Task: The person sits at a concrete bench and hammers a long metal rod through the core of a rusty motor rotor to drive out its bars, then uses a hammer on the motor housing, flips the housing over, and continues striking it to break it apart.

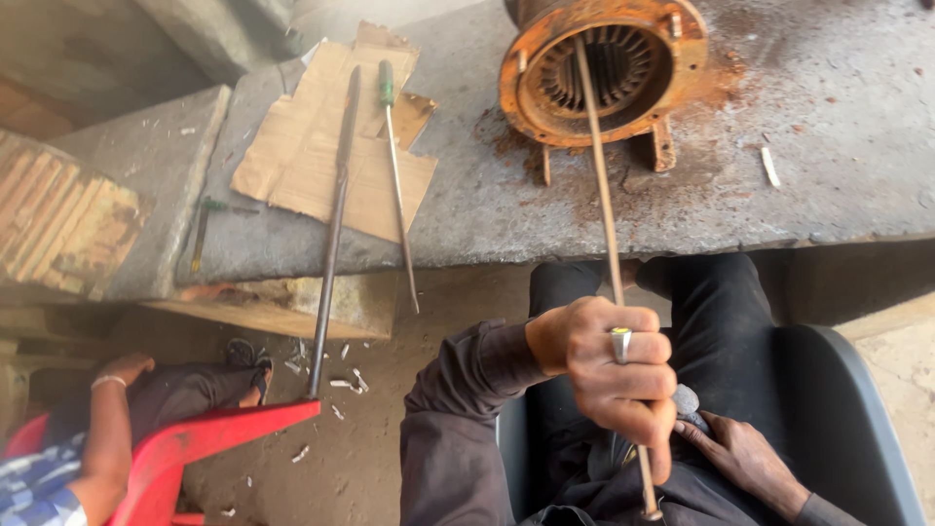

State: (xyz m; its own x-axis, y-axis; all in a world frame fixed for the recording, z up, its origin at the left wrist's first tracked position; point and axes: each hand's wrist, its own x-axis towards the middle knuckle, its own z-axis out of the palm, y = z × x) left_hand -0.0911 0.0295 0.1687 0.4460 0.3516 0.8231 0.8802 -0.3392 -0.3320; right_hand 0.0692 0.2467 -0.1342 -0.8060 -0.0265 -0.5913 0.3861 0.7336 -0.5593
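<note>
On the slab (838, 117) — one stator (599, 68), two tools (397, 185); left hand (609, 375) fists one rod (606, 209), right hand (740, 458) clasps something grey — unclear what.

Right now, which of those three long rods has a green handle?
The thin screwdriver lying on the cardboard, right of the dark bar. The third rod, gripped by the left hand, runs into the rusty motor housing.

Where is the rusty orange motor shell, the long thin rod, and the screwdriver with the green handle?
Rusty motor shell (516, 93), head view: left side of its orange rim.
Thin rod (602, 190), head view: middle of its length, above the left hand.
Green-handled screwdriver (387, 83), head view: the green handle, on the cardboard.
</note>
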